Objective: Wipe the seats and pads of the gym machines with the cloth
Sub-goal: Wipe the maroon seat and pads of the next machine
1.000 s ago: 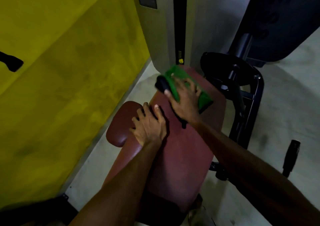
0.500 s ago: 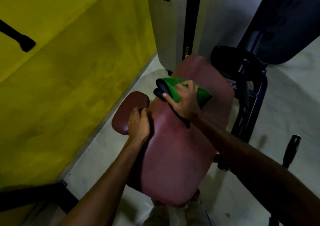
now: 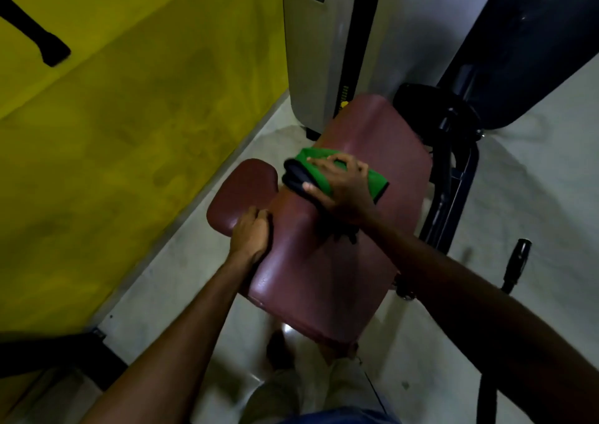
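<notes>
Green cloth (image 3: 377,182) pressed on a maroon seat pad (image 3: 324,277) under the right hand (image 3: 343,190)
Its fingers spread flat, likely for a wide wipe; the left hand (image 3: 251,235) grips the pad's edge beside it, seemingly to steady it

The left hand (image 3: 251,234) curls its fingers over the seat pad's (image 3: 324,277) left edge. The right hand (image 3: 343,190) presses spread fingers on the cloth (image 3: 372,180), both forearms extended.
</notes>
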Available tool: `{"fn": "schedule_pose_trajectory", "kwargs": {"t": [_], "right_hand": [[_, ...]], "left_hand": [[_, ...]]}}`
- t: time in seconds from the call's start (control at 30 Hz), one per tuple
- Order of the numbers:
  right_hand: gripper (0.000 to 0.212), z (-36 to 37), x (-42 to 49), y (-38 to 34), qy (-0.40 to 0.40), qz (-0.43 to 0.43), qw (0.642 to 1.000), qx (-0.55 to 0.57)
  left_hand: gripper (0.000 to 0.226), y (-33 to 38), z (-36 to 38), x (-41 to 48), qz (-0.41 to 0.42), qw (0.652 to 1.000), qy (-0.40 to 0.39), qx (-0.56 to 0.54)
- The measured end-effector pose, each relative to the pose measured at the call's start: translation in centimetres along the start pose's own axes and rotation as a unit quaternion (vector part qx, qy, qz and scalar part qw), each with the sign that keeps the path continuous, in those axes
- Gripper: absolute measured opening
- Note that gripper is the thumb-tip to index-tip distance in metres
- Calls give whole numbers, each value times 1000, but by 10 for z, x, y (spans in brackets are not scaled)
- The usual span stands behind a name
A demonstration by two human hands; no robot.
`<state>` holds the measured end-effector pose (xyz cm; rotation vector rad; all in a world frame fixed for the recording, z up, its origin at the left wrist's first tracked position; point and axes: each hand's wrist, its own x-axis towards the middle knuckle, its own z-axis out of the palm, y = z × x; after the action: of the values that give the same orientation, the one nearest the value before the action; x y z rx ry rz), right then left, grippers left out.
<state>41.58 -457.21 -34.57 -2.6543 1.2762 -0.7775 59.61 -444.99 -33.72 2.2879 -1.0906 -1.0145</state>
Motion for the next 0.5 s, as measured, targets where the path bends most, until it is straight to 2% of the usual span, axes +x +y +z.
{"fn": "schedule_pose_trajectory", "kwargs": {"t": [0.07, 0.1, 0.13, 0.23, 0.33, 0.4, 0.5], "right_hand": [[50, 0, 13, -8, 19, 124, 992, 10], [49, 6, 9, -24, 35, 155, 987, 6], [50, 12, -2, -41, 38, 159, 987, 10], [49, 19, -56, -78, 24, 39, 998, 38], [49, 12, -72, -69, -15, -46, 998, 47], [55, 10, -58, -47, -48, -16, 998, 38], [64, -2, -31, -26, -50, 111, 992, 13]], "left_hand": [[30, -6, -2, 0, 4, 1000, 5, 11], [34, -11, -5, -2, 11, 1000, -13, 10], [37, -15, -7, -3, 3, 1000, -28, -4], [39, -26, -16, -8, -74, 985, -64, -144], [32, -28, -19, -15, -127, 954, -99, -253], [28, -31, -18, -20, -157, 937, -122, -287], [22, -33, -24, -29, -169, 919, -127, -333]]}}
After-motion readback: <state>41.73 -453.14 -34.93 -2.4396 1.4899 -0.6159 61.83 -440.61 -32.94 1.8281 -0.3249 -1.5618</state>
